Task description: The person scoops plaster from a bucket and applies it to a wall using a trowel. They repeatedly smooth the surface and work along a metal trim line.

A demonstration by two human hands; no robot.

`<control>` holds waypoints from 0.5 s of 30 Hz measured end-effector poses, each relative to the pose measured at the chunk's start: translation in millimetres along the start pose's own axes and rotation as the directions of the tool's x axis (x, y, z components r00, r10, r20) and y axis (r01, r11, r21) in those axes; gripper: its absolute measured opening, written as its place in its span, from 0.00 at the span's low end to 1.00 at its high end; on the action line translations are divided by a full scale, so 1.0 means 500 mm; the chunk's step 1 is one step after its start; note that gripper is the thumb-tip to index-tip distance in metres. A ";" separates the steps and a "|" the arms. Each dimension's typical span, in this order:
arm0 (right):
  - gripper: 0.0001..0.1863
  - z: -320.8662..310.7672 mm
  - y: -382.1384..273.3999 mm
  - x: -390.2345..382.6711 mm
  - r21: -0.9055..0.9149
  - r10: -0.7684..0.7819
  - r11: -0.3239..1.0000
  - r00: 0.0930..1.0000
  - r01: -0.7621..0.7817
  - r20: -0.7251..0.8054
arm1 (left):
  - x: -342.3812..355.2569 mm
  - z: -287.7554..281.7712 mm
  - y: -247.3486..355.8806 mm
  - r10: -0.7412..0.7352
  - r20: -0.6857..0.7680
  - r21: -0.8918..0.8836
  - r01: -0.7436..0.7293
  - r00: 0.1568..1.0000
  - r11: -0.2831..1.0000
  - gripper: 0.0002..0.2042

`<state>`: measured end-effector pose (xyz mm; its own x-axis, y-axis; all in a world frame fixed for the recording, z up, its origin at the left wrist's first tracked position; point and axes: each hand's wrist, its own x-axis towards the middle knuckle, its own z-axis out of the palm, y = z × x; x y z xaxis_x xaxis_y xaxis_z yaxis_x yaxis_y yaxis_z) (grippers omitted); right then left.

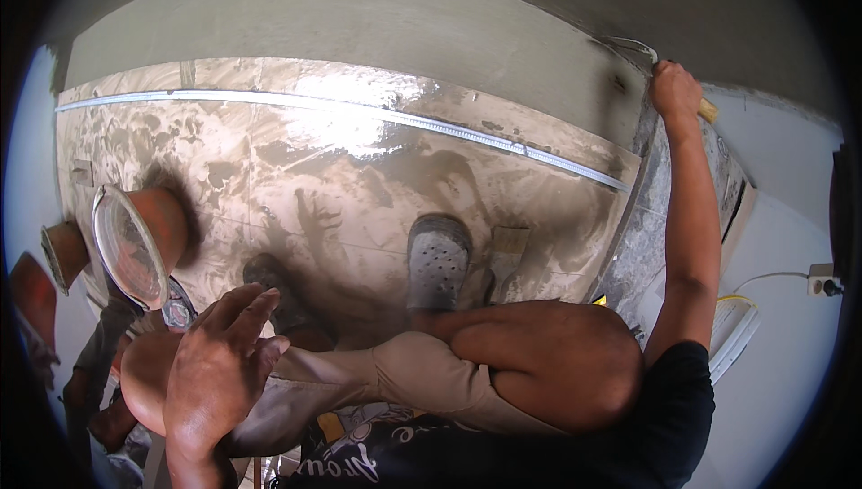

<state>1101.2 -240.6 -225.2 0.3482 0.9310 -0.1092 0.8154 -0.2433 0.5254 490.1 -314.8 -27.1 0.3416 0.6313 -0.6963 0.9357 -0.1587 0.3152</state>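
Right hand raised against the grey plastered wall, grip clenched round a trowel's yellowish handle, the blade touching the wall's wet edge near the corner. Left hand released, fingers spread and loose, holding nothing, hovering above the bent knee beside an orange bucket. Below, smeared wet floor tiles crossed by a long metal straightedge.

The single head view looks steeply down from above the person's knees onto a wet tiled floor, close in. The plastered wall bends along twelve o'clock, forearms entering from six.
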 end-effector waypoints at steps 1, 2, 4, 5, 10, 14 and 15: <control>0.15 0.002 -0.004 0.002 0.010 0.009 1.000 1.000 -0.009 0.001 | -0.001 0.000 -0.001 -0.003 -0.001 0.002 0.003 1.000 1.000 0.24; 0.16 0.001 -0.011 0.005 0.021 -0.014 1.000 1.000 0.014 -0.002 | -0.002 0.000 -0.002 0.023 -0.014 -0.011 -0.023 1.000 1.000 0.24; 0.16 -0.011 -0.033 0.014 0.035 -0.035 0.999 0.999 0.035 -0.002 | -0.004 -0.001 -0.005 0.002 -0.004 0.012 -0.002 1.000 1.000 0.24; 0.15 -0.019 -0.049 0.019 0.051 -0.040 0.998 0.999 0.040 0.006 | -0.006 -0.002 -0.006 0.034 -0.021 -0.002 -0.034 0.999 0.999 0.24; 0.11 -0.074 -0.136 0.028 0.110 -0.126 0.985 0.991 0.131 -0.053 | -0.011 0.001 -0.009 0.012 -0.004 0.011 -0.012 1.000 1.000 0.24; 0.10 -0.115 -0.128 0.011 0.201 -0.169 0.960 0.974 0.197 -0.148 | -0.016 -0.001 -0.011 0.042 -0.024 0.002 -0.042 0.999 0.999 0.24; 0.10 -0.118 -0.119 0.006 0.174 -0.150 0.970 0.983 0.167 -0.109 | -0.018 -0.002 -0.011 0.016 -0.013 0.018 -0.016 1.000 1.000 0.24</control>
<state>1026.6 -207.3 -207.1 0.1694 0.9811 -0.0939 0.9300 -0.1275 0.3449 481.7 -318.8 -22.0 0.3552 0.6387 -0.6825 0.9317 -0.1822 0.3144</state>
